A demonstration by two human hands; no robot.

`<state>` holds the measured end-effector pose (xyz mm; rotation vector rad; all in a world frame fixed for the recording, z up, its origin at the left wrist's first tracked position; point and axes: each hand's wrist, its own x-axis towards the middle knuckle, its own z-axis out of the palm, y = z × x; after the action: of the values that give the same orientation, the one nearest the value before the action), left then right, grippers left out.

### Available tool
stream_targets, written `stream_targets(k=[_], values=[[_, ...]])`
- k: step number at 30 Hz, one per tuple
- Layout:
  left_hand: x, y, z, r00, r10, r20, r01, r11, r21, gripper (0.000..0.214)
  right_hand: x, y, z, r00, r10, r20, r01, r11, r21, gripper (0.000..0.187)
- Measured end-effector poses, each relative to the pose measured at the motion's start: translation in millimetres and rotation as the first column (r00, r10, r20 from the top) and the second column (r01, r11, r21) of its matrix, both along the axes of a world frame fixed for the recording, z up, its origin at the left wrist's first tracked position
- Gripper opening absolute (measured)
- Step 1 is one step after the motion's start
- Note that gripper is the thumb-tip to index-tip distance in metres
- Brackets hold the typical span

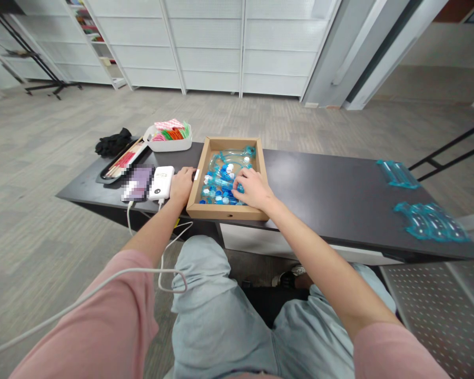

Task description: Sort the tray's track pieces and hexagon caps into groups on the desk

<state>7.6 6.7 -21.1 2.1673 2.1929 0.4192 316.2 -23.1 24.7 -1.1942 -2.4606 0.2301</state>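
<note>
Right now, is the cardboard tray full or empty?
Partly full: blue and white pieces cover much of the cardboard tray floor; the right hand rests among them.

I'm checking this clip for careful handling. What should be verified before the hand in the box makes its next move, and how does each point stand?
1. The cardboard tray lies flat on the table: ok.
2. The left hand rests against the tray's left wall: ok.
3. The right hand is inside the tray, on the blue and white parts: ok.
4. One part is pinched in the right fingers: cannot tell.
5. The white cable hangs apart from the tray: ok.
</note>
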Motion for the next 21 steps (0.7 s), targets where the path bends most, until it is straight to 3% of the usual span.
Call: stream_targets(k=[4,8,12,14,17,21], values=[[0,-1,1.1,1.0,0.002,0.0,-0.002,1.0,-0.001,0.047,-2,3,0.1,0.996,-0.07,-0.058,0.068,0.997,-0.041,0.01],[0,-2,2.2,1.0,0.004,-0.001,-0.004,1.0,-0.003,0.048,0,7,0.9,0.963,-0.177,-0.201,0.136,0.97,-0.203,0.014],[2,-2,3.0,1.0,0.008,-0.011,-0.008,1.0,-0.009,0.049,5,9,-2.5,0.885,-0.227,-0.407,0.083,0.936,-0.342,0.017],[4,-2,3.8,1.0,0.015,-0.019,-0.015,1.0,-0.016,0.048,6,10,-5.4,0.806,-0.21,-0.554,-0.003,0.934,-0.358,0.021],[5,-4,8.9,0.999,0.024,-0.03,-0.024,0.999,-0.025,0.047,8,14,-9.3,0.616,-0.257,-0.744,-0.093,0.915,-0.393,0.026],[10,-15,24.5,1.0,-0.003,-0.013,0.003,1.0,-0.009,0.041,29,30,-12.4,0.355,-0.403,-0.844,0.025,0.906,-0.423,0.027]])
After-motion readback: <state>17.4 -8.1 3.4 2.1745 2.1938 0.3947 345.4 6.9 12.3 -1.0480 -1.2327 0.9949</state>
